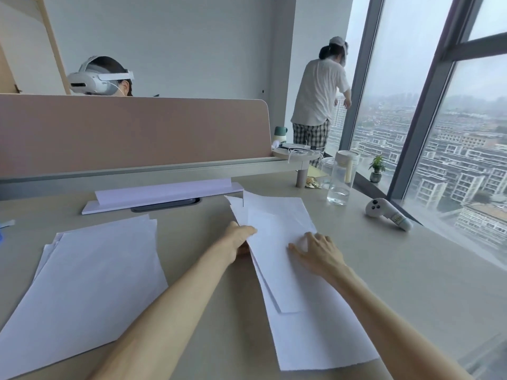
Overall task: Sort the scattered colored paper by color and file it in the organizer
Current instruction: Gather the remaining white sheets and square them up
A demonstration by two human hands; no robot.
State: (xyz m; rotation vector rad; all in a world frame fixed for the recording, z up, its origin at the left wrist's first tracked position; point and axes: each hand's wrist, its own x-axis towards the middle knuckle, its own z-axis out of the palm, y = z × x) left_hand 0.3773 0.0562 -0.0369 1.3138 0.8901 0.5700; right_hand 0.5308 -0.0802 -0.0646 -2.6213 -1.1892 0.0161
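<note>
Head view: we look down on a beige surface [411, 270] beside a tall window [411, 105], with a pink divider [137, 133] along the far edge. A left pile [90, 283] of pale paper lies by the left edge. A looser right pile [301, 311] runs from the middle towards the near edge. Our left hand [240, 237] pinches the right pile's left side, thumb on top, other fingers hidden beneath. Our right hand [318, 250] rests flat on it, fingers [311, 238] spread.

Both forearms are bare along their whole visible length, as are the left hand [238, 239] and right hand [319, 255].
</note>
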